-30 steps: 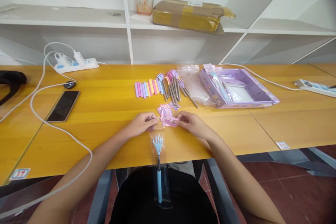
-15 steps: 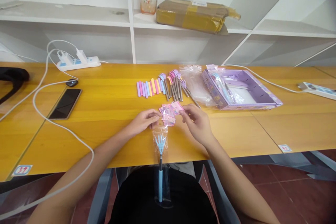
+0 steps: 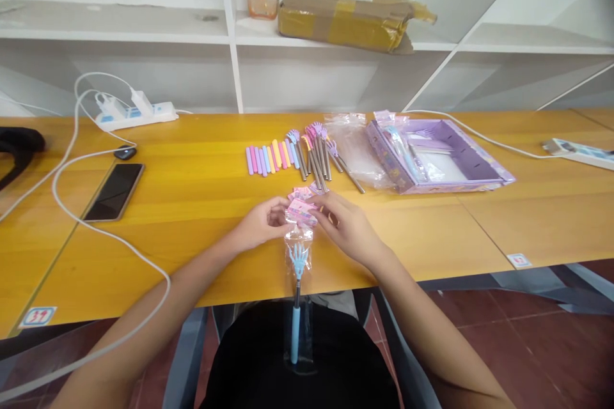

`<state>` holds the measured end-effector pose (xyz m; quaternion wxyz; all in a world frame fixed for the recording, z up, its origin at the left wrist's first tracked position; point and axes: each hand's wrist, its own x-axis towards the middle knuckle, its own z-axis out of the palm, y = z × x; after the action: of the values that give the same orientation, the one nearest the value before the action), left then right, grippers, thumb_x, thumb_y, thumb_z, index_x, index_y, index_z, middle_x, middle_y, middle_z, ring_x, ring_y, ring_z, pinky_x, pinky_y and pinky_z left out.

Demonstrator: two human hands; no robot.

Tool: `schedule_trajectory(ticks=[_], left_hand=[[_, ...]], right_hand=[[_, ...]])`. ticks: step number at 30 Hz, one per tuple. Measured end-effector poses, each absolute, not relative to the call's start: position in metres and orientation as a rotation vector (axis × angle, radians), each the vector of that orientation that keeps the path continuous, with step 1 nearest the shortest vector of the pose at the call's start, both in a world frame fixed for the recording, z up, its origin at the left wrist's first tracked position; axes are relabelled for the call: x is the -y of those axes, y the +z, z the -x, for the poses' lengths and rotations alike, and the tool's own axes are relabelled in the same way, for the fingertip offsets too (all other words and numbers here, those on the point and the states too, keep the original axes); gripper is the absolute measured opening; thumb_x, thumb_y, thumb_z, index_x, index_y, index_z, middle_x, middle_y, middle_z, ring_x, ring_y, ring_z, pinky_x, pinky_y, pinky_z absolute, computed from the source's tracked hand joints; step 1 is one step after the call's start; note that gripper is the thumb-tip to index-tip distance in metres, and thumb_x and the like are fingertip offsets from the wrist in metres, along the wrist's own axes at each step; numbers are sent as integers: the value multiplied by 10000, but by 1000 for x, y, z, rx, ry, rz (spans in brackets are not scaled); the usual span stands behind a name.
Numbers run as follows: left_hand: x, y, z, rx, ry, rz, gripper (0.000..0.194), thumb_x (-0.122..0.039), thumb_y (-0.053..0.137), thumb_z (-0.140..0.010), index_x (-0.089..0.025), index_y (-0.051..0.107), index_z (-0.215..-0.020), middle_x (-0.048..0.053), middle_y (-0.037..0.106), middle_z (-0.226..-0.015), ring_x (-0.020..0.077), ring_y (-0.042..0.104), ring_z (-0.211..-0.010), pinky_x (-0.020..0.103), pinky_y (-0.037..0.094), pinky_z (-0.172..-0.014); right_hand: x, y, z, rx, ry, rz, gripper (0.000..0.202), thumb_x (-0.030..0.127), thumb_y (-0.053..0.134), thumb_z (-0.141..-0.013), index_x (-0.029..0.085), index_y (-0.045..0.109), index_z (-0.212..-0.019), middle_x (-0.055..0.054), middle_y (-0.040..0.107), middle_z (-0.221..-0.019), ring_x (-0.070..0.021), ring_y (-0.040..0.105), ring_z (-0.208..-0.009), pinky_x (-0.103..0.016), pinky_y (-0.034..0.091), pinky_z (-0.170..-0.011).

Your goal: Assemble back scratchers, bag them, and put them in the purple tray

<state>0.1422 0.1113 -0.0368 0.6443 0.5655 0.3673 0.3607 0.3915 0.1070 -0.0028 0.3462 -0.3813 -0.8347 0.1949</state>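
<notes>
I'm seeing the right hand [image 3: 344, 223] pinching a pink card [image 3: 300, 209] at the mouth of the clear bag [image 3: 306, 291]; the left hand [image 3: 265, 222], nearer, is touching that mouth, grip unclear. Inside, the blue back scratcher [image 3: 296, 319] is stretching lengthwise from below both hands, past the worktop [image 3: 230, 278] edge, toward the body.

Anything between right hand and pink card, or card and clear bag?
Nothing visible. The right hand holds the pink card at the top of the clear bag; the left hand is beside both. Can't tell whether the bag's mouth is open.
</notes>
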Motion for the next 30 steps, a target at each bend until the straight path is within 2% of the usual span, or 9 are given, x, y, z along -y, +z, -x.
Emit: schedule_trajectory(ticks=[5,12,16,24,27,30], left_hand=[[-110,-37,-144,-867,825,-1357,469,-344,888,-824,-187,645,-1194,53,735,-1039,171,701,-915,344,549,-873],[-110,-37,-143,-868,818,-1407,393,-312,829,-867,-195,628,-1183,33,707,-1003,145,663,-867,315,529,-833],[-107,-37,-144,-885,824,-1464,355,-290,799,-890,-198,629,-1188,36,709,-1033,139,655,-859,313,530,-838],[-102,-33,-148,-940,847,-1589,298,-273,758,-918,-198,650,-1185,47,725,-1038,158,670,-868,331,547,-844],[-101,-31,-148,-952,858,-1638,295,-307,761,-933,-204,661,-1191,34,727,-988,157,667,-842,323,546,-819],[-99,-31,-148,-957,855,-1664,321,-350,764,-945,-217,674,-1223,48,752,-1035,173,691,-879,337,558,-840]], right_hand=[[-105,-2,-393,2184,529,961,219,186,551,-1092,245,659,-1273,-89,729,-1152,-235,713,-994,-389,574,-896],[-108,-5,-395,2155,557,956,135,211,568,-1090,235,652,-1193,-75,725,-1055,-224,700,-935,-385,568,-873],[-109,-6,-396,2164,554,954,136,211,569,-1089,230,658,-1189,-79,729,-1066,-220,698,-923,-377,565,-862],[-109,-1,-396,2177,599,901,156,212,555,-1098,227,676,-1194,-85,731,-1082,-216,683,-948,-372,554,-882],[-109,1,-397,2193,649,902,171,211,557,-1097,229,693,-1198,-86,727,-1107,-212,679,-956,-371,552,-895],[-109,3,-397,2193,695,907,178,231,567,-1097,234,711,-1202,-79,723,-1101,-210,679,-962,-373,553,-909]])
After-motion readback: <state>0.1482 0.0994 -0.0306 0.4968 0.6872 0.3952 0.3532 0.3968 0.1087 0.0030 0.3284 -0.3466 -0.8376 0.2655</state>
